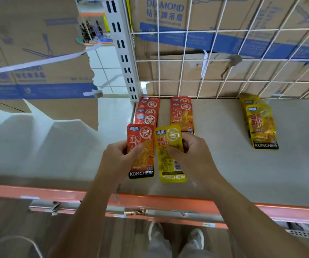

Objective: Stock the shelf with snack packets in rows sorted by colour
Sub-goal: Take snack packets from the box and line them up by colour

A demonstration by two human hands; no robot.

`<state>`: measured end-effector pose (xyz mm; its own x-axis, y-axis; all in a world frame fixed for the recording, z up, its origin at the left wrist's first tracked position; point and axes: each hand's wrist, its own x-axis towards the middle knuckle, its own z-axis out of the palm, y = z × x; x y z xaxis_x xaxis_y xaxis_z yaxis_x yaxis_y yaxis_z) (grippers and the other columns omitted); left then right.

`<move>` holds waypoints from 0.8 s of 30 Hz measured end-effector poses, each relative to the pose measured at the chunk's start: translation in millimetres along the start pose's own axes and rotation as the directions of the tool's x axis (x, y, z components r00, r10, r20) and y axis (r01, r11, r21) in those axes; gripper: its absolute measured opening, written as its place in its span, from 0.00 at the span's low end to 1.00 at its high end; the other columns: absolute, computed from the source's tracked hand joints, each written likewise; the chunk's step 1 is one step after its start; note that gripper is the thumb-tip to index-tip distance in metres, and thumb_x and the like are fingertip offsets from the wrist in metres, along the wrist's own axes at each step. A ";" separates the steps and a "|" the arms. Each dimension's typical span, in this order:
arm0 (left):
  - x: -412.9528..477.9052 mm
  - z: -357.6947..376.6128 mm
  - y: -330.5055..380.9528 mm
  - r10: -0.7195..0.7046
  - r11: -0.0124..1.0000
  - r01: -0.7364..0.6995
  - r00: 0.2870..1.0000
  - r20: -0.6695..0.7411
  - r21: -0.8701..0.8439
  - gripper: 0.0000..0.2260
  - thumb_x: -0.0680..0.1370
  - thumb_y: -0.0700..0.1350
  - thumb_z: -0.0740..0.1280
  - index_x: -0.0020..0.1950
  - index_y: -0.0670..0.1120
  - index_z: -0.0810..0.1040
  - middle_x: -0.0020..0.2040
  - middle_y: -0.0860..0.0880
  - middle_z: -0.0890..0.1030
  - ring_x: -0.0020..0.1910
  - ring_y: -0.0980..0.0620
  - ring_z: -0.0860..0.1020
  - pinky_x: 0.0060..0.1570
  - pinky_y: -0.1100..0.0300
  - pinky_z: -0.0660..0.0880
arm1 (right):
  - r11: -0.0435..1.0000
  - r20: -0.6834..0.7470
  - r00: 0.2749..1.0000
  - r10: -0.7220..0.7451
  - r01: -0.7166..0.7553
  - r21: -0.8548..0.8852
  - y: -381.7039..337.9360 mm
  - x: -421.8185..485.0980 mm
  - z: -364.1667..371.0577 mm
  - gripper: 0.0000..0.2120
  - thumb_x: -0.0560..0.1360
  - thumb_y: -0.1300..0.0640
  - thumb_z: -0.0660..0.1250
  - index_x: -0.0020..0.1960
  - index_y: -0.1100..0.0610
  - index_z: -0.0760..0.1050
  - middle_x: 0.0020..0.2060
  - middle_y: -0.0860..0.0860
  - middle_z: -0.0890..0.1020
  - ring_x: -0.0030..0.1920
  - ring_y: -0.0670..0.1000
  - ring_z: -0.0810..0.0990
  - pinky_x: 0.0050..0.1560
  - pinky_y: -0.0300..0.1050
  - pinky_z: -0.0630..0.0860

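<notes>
Fingers of R hand curl behind a yellow Konchew pkt, thumb pressed on its front, so clamped on it. L hand grips a red Konchew pkt the same way, thumb across the front. Both pkts sit side by side, long edges touching or nearly so, over the grey shelf near its orange front lip; can't tell if they rest on it. At the shelf's back L corner is an overlapping row of red pkts, just beyond the held red one. Beside it to the R is a second short red row. Well apart to the R lies a yellow row, pkts overlapping. Behind stands a white wire grid w/ Diamond cardboard boxes seen thru it. Grey shoes are on the floor below.
</notes>
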<state>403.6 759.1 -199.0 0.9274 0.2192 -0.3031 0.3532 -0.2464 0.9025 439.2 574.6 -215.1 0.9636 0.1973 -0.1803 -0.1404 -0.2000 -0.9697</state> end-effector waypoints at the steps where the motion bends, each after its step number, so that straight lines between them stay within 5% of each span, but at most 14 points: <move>1: 2.1 -1.3 -0.9 0.005 1.000 -0.005 1.000 -0.001 0.019 0.19 0.68 0.59 0.75 0.52 0.47 0.82 0.45 0.48 0.86 0.44 0.47 0.85 0.50 0.42 0.80 | 1.000 -0.003 1.000 0.001 -0.001 -0.006 0.1 0.7 1.1 0.09 0.75 0.60 0.70 0.47 0.45 0.80 0.44 0.46 0.85 0.47 0.50 0.84 0.51 0.57 0.80; 3: 7.5 -2.5 -2.3 0.006 0.997 -0.006 1.000 -0.001 0.079 0.23 0.67 0.61 0.72 0.53 0.46 0.82 0.45 0.48 0.86 0.44 0.48 0.85 0.50 0.43 0.80 | 1.000 -0.015 1.000 0.001 -0.002 -0.019 0.7 1.7 2.1 0.09 0.75 0.60 0.70 0.47 0.45 0.80 0.44 0.46 0.85 0.47 0.49 0.84 0.51 0.56 0.80; 6: 18.6 -0.6 -5.3 0.029 0.981 -0.024 0.999 -0.025 0.195 0.15 0.74 0.53 0.72 0.55 0.45 0.82 0.45 0.49 0.85 0.43 0.51 0.84 0.49 0.47 0.81 | 0.999 -0.041 0.999 0.001 -0.003 -0.041 2.1 4.1 1.5 0.10 0.74 0.61 0.70 0.48 0.46 0.79 0.44 0.46 0.85 0.46 0.49 0.84 0.51 0.56 0.80; 11: 27.4 6.5 -8.1 0.140 0.934 -0.079 0.978 -0.154 0.347 0.09 0.74 0.50 0.72 0.49 0.47 0.79 0.41 0.54 0.82 0.36 0.62 0.80 0.33 0.75 0.72 | 0.998 -0.075 0.997 0.002 -0.007 -0.060 4.8 5.7 -3.4 0.10 0.74 0.62 0.70 0.48 0.47 0.80 0.44 0.46 0.85 0.45 0.49 0.84 0.50 0.55 0.80; 13: 28.9 9.7 -9.6 0.140 0.933 -0.067 0.973 -0.185 0.352 0.10 0.74 0.51 0.73 0.49 0.49 0.76 0.40 0.55 0.80 0.34 0.65 0.78 0.30 0.77 0.70 | 0.998 -0.089 0.996 0.007 -0.012 -0.059 5.5 6.0 -5.2 0.10 0.74 0.62 0.70 0.48 0.47 0.80 0.44 0.47 0.85 0.45 0.49 0.84 0.50 0.55 0.81; 18: 29.4 15.9 -11.6 0.137 0.910 -0.029 0.962 -0.235 0.413 0.14 0.73 0.54 0.72 0.51 0.48 0.74 0.44 0.52 0.79 0.34 0.62 0.77 0.28 0.75 0.70 | 0.998 -0.102 0.995 -0.003 -0.003 -0.064 4.8 6.5 -8.8 0.11 0.74 0.62 0.70 0.48 0.45 0.78 0.44 0.45 0.85 0.44 0.46 0.84 0.49 0.50 0.81; 24: 31.3 24.2 -15.1 0.163 0.894 -0.010 0.939 -0.304 0.448 0.18 0.74 0.56 0.71 0.54 0.45 0.75 0.49 0.47 0.80 0.43 0.52 0.80 0.40 0.60 0.78 | 0.999 -0.122 0.992 -0.012 0.006 -0.051 6.4 4.5 -15.1 0.12 0.74 0.61 0.71 0.47 0.44 0.75 0.40 0.43 0.85 0.39 0.42 0.84 0.38 0.35 0.79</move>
<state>430.3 746.8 -229.5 0.8908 0.4522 -0.0443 0.3612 -0.6457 0.6727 446.0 559.7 -219.5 0.9858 0.0806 -0.1473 -0.1232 -0.2481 -0.9609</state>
